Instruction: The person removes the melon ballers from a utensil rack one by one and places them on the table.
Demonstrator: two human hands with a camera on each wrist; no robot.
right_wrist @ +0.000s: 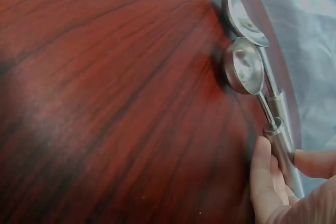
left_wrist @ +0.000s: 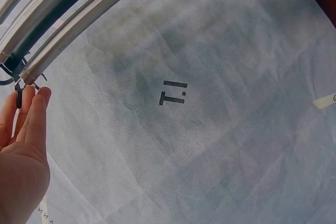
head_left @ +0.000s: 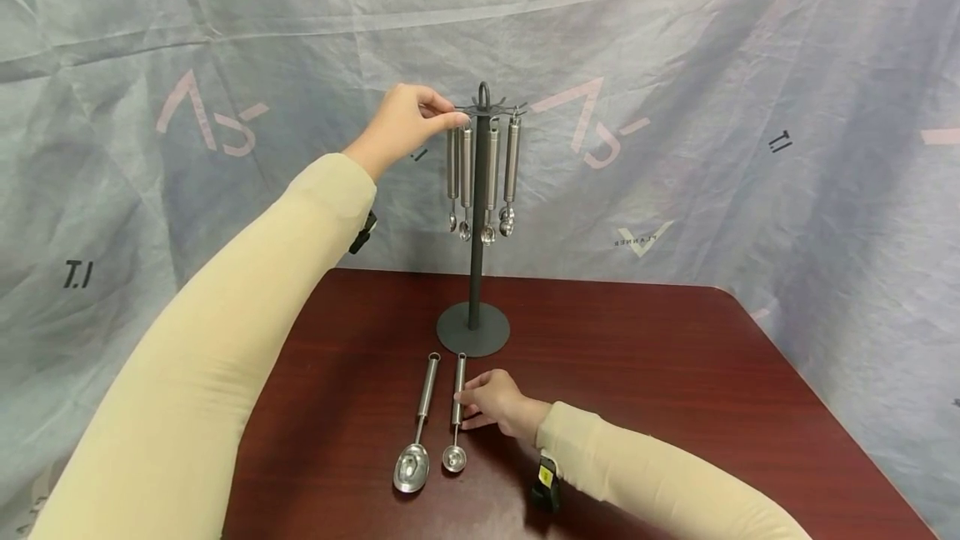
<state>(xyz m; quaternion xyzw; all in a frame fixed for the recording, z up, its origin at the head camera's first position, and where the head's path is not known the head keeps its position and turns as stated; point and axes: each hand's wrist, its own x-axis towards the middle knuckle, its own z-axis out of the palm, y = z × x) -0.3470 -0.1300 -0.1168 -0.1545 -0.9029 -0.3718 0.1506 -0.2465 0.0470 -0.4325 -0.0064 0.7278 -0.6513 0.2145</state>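
Pinching small steel scoop (head_left: 453, 458) by tubular handle (head_left: 460, 375) with right hand (head_left: 498, 402), on red wood-grain table (head_left: 637, 357); seen deep-bowled only from right wrist. Pinching rack (head_left: 476, 273) hook (left_wrist: 19, 97) with left hand (head_left: 408, 119), clear only from left wrist.

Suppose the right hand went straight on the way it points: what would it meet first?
The right hand, with the small spoon in its grip, would probably meet the big spoon first, though the hand's height is hard to judge.

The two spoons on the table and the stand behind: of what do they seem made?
Larger spoon and smaller spoon: probably stainless steel; shiny bowls show bright reflections, handles look satin. Stand: likely painted metal, matte dark grey, with hardly any shine; plastic remains possible.
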